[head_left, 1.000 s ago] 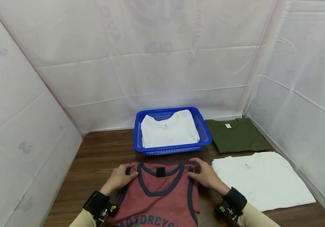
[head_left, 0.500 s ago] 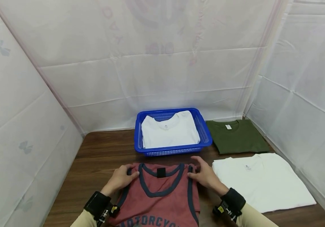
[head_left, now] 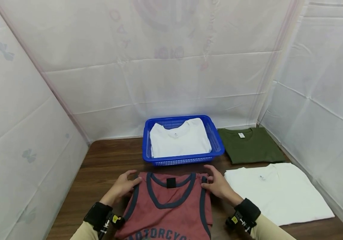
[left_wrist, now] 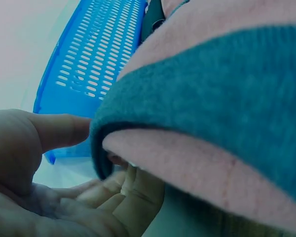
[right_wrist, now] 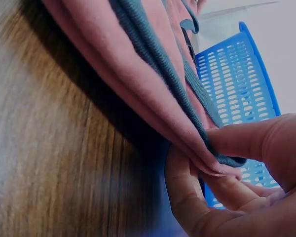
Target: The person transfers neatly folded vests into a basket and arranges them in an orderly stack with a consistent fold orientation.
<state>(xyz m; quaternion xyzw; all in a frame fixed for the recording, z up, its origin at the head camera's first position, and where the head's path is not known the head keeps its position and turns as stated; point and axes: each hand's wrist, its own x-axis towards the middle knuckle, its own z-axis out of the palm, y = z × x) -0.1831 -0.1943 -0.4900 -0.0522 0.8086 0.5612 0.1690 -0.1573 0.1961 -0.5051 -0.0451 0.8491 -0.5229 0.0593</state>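
Observation:
A red tank top (head_left: 171,200) with navy trim, a black neck label and "MOTORCYC" lettering lies folded in front of the person, neckline away from them. At its right shoulder, my right hand (head_left: 217,185) pinches the layered cloth, thumb on top and fingers beneath, as the right wrist view shows. My left hand (head_left: 123,186) is at the left shoulder with its thumb and fingers spread apart. In the left wrist view its straight thumb (left_wrist: 64,129) meets the edge of the trim (left_wrist: 187,94), and its fingers reach under the cloth, their tips partly hidden.
A blue perforated basket (head_left: 183,160) holding a folded white shirt (head_left: 180,143) stands behind the tank top on the brown wooden table (head_left: 105,156). To the right lie a folded green shirt (head_left: 250,146) and a folded white shirt (head_left: 276,193). White sheeting (head_left: 171,83) encloses the table.
My left hand has shifted slightly left, its thumb sliding off the tank top's shoulder to the edge. My right hand keeps its hold, its thumb moved slightly outward.

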